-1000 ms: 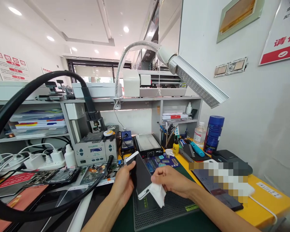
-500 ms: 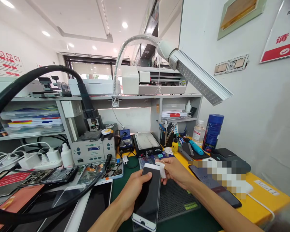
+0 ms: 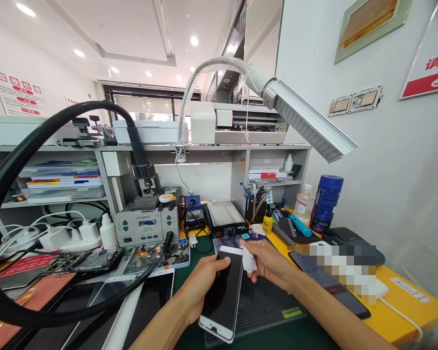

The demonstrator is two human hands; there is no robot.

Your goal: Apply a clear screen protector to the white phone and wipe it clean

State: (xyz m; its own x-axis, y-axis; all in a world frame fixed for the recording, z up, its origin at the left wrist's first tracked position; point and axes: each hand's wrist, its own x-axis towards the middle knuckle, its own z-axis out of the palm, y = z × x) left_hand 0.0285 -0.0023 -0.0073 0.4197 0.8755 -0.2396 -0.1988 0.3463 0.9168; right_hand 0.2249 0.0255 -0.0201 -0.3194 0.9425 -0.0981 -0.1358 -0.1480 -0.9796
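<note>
A white smartphone (image 3: 222, 294) with a dark screen is gripped in my left hand (image 3: 199, 284), thumb lying over the screen's upper left edge. It is tilted, its top end pointing away from me. At the phone's upper right edge, my right hand (image 3: 272, 262) pinches a crumpled white tissue (image 3: 248, 260). The tissue meets or nearly meets the phone's edge; I cannot tell exactly. Below the phone lies a dark perforated pad (image 3: 266, 306) with a yellow-green label, on a green mat (image 3: 314, 328).
Tablets and phone parts (image 3: 153, 291) crowd the left, with a black flexible hose (image 3: 32, 318) looping over them. A grey soldering station (image 3: 146, 226) stands behind. To the right lie a dark phone (image 3: 328, 287), a blue can (image 3: 326, 204) and a yellow bottle (image 3: 267, 222). A lamp (image 3: 314, 121) hangs overhead.
The view has shifted slightly, so the surroundings sit a little further right. My right hand has moved the tissue slightly outward along the phone's right edge. The left hand keeps its hold.
</note>
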